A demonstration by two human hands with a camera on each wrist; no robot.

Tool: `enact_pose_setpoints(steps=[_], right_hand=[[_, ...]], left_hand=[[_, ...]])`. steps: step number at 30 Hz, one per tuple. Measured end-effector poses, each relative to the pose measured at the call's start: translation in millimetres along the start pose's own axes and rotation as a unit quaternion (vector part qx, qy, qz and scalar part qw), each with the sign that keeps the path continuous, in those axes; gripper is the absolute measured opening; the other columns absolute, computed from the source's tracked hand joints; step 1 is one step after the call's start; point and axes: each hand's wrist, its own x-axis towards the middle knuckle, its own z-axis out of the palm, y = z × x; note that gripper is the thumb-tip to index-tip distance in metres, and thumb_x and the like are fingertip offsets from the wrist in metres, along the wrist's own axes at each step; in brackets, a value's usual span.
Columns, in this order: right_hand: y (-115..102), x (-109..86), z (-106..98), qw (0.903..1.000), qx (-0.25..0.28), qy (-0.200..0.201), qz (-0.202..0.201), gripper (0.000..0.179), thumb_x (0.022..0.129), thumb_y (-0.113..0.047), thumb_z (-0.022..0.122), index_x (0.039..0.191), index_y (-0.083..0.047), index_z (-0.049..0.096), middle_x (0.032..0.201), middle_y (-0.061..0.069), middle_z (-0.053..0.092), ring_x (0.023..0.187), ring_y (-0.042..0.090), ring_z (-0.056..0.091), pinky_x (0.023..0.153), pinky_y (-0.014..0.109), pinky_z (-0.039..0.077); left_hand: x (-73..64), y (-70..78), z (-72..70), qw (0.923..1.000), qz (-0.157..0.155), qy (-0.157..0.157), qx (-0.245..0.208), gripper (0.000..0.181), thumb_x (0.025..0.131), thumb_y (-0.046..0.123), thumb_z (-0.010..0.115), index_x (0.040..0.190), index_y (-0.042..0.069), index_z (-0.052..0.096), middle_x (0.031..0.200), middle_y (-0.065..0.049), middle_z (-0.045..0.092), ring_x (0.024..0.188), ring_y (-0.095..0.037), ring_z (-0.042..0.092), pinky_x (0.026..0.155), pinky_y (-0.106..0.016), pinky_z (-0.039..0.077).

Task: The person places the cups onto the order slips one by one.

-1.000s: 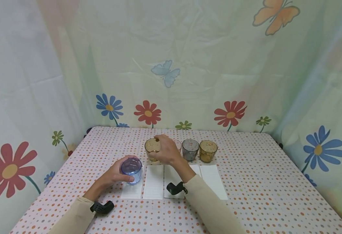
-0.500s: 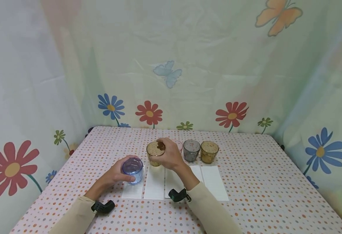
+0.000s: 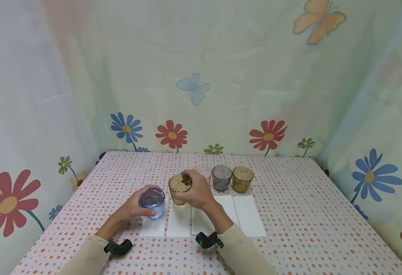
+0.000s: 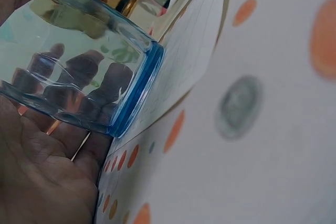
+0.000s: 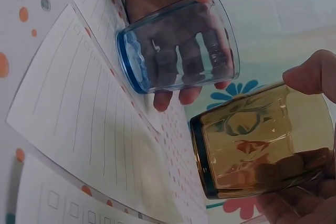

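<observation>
At the left, the left hand (image 3: 136, 203) is curling round a blue glass (image 3: 153, 200), its grip clamping the side with thumb and fingers. The glass is sitting mouth up at the leftmost sheet (image 3: 151, 230); the frames are not showing clearly whether its base is touching the paper. Compared with a second ago, this hand and glass are keeping practically the same place over that sheet.

Next along, an amber glass (image 3: 180, 188) is hanging mouth up over the far end of the second sheet (image 3: 179, 224), its base looking clear of the paper in the right wrist view. The right hand (image 3: 198, 191) is clamping it from the right, thumb on the near side, fingers wrapping the far side. A second ago this glass was standing farther back, in line with the other glasses; now it is coming nearer the person and drawing closer to the blue one.

Beyond the hand, a pink glass (image 3: 204, 172) is showing more of its rim than before. A grey glass (image 3: 222, 178) and a honey-coloured glass (image 3: 243, 179) are standing just beside each other on the desk (image 3: 307, 214), both keeping their places behind the rightmost sheet (image 3: 250, 217) and its neighbour.
</observation>
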Motion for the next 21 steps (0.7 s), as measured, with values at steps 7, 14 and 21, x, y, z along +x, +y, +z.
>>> enact_pose_setpoints(steps=[7,14,21], right_hand=[[2,-4.1,1,0.9991,0.030,-0.030,0.002,0.061,0.070,-0.026,0.086,0.123,-0.006,0.063,0.107,0.009,0.064,0.096,0.023,0.062,0.081,0.032,0.054],[3,-8.9,1,0.9971,0.053,-0.054,0.008,0.061,0.067,-0.020,0.083,0.122,-0.004,0.063,0.107,0.009,0.065,0.098,0.024,0.063,0.084,0.044,0.057],[6,-12.2,-2,0.9934,0.061,-0.097,-0.003,0.061,0.065,-0.019,0.085,0.120,-0.004,0.065,0.108,0.007,0.068,0.100,0.022,0.065,0.088,0.044,0.056]], left_hand=[[0.1,-0.4,-2.7,1.0000,0.002,0.003,0.005,0.077,0.082,0.010,0.079,0.145,-0.009,0.039,0.134,-0.025,0.057,0.122,-0.023,0.059,0.102,-0.028,0.047],[0.5,1.4,-1.3,0.9999,0.006,-0.010,-0.004,0.078,0.083,0.008,0.078,0.146,-0.012,0.036,0.135,-0.028,0.056,0.123,-0.026,0.059,0.103,-0.030,0.047],[0.0,1.4,-0.3,0.9998,0.016,-0.007,-0.008,0.075,0.083,0.008,0.078,0.145,-0.010,0.039,0.134,-0.028,0.056,0.121,-0.024,0.060,0.101,-0.030,0.048]])
